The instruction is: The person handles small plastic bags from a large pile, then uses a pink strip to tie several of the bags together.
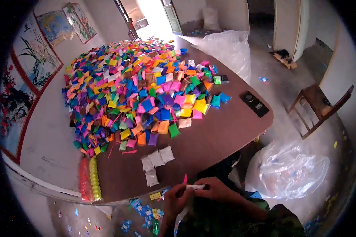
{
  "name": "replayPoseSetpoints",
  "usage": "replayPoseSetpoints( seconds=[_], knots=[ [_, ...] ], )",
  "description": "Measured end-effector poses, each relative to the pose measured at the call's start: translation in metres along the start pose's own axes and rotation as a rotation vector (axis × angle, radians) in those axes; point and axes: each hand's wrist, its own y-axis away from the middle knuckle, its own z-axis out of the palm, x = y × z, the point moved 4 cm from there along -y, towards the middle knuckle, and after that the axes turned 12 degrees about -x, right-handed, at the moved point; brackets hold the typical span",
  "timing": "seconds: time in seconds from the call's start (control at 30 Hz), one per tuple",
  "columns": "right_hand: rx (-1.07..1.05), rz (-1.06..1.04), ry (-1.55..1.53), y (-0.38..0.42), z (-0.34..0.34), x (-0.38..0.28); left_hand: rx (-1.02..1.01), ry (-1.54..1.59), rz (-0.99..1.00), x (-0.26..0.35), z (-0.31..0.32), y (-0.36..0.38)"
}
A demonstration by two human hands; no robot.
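Close to the table's near edge, my left hand [176,200] and my right hand [216,190] are brought together with fingers closed. Between them they pinch a small white packet [196,187]. A thin pink strip [185,179] sticks up beside my left fingers; whether I hold it cannot be made out. On the brown table [201,148], just ahead of my hands, lie several white packets [156,158], side by side. Beyond them spreads a large heap of small, brightly coloured packets [146,104].
A black digital scale [255,104] lies near the right edge. Red [85,179] and yellow [95,179] plastic stacks stand at the left corner. Clear plastic bags [286,170] and a wooden chair [318,104] occupy the floor to the right. Blue wrappers [144,211] litter the floor below.
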Motion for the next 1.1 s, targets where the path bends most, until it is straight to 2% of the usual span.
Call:
replayPoseSetpoints(
  seconds=[0.07,0.2,0.23,0.33,0.43,0.53,0.63,0.73,0.87,0.93,0.97,1.1],
  knots=[
    [-0.01,0.007,-0.075,-0.003,-0.002,0.013,0.083,0.075,0.096,-0.001,0.004,0.002],
    [0.006,0.138,-0.379,0.0,0.002,0.027,0.146,0.312,0.037,-0.012,0.017,0.003],
    [0.022,0.129,-0.34,0.001,0.0,0.021,0.123,0.277,0.01,-0.009,0.017,0.005],
    [0.07,0.04,-0.502,0.001,0.007,0.039,0.151,0.327,0.011,-0.02,0.025,0.004],
    [0.045,0.072,-0.368,0.002,0.003,0.037,0.124,0.287,0.029,-0.017,0.025,0.003],
    [0.023,0.008,-0.313,0.005,-0.002,0.026,0.049,0.088,-0.033,-0.02,0.022,0.008],
    [0.038,-0.039,-0.251,0.006,0.0,0.024,0.016,0.215,0.006,-0.034,0.029,0.006],
    [0.049,-0.015,-0.194,0.006,0.002,0.031,0.067,0.163,-0.042,-0.022,0.033,0.009],
    [0.127,0.002,-0.326,0.005,0.004,0.03,0.183,0.195,-0.009,-0.044,0.039,0.008],
    [0.188,0.004,-0.404,0.004,0.008,0.039,0.26,0.233,-0.021,-0.012,0.032,0.011],
    [0.174,0.021,-0.418,0.004,0.012,0.045,0.297,0.378,-0.01,-0.023,0.035,0.009],
    [0.191,0.12,-0.497,0.007,0.017,0.048,0.342,0.347,-0.092,-0.029,0.041,0.008]
  ],
)
